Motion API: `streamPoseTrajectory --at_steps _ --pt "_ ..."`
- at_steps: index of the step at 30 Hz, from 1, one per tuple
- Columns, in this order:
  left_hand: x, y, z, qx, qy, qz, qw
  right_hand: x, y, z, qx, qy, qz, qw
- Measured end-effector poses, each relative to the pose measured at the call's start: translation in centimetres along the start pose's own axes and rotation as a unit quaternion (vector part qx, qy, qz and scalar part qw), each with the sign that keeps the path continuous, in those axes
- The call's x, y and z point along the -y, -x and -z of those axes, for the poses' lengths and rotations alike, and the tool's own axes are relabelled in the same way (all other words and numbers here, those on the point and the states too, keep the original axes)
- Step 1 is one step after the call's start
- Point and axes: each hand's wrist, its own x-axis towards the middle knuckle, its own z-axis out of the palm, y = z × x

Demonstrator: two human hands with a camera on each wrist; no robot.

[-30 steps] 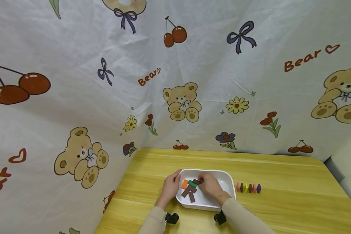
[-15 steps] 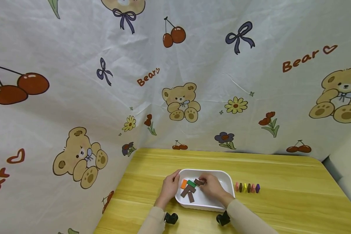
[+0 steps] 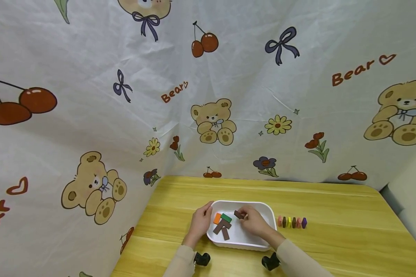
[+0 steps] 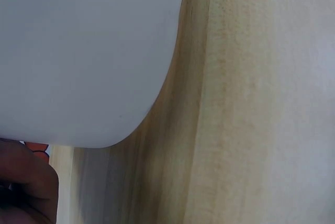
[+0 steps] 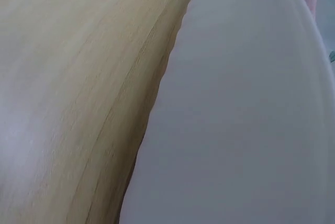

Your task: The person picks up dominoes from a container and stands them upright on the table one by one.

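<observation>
Block: small dark-brown flat rectangular block (image 3: 238, 214), held just above white plastic tray (image 3: 268, 215).
R hand (image 3: 253, 222): fingertips pinch block.
L hand (image 3: 201, 223): fingers curled on tray's left rim.
Handling: prob. light, stiff, smooth; pinch by long edges.
Nearby: orange, green, brown blocks (image 3: 222, 223) in tray.

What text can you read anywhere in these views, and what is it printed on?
"Bear", with a small heart after it: on the printed backdrop cloth, upper centre-left.
"Bear", with a heart: same cloth, upper right.
Red letters at the cloth's far left edge: cut off, unreadable.
White tray, blocks, wooden table: no lettering visible.
Wrist views: no text.
</observation>
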Motion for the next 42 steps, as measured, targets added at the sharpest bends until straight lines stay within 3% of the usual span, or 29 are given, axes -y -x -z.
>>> streamPoseTrajectory --at_steps 8,13,20,32,42 --pt "0.1 0.0 -0.1 -0.004 -0.003 -0.001 1.0000 0.9 1.2 2.0 0.031 -0.045 -0.013 0.998" --pt "-0.1 0.1 0.0 -0.001 0.001 -0.002 1.0000 1.0 2.0 3.3 0.049 -0.041 0.004 0.998" --pt "-0.2 0.2 0.0 0.002 -0.002 0.004 1.0000 1.0 3.1 5.6 0.038 -0.036 0.014 0.999" --pt "-0.8 0.6 0.3 -0.003 0.004 -0.001 1.0000 0.2 4.8 8.8 0.013 -0.018 -0.034 0.999" --pt "0.0 0.2 0.0 -0.004 0.002 -0.005 1.0000 -1.2 6.5 10.4 -0.012 -0.017 -0.042 0.999"
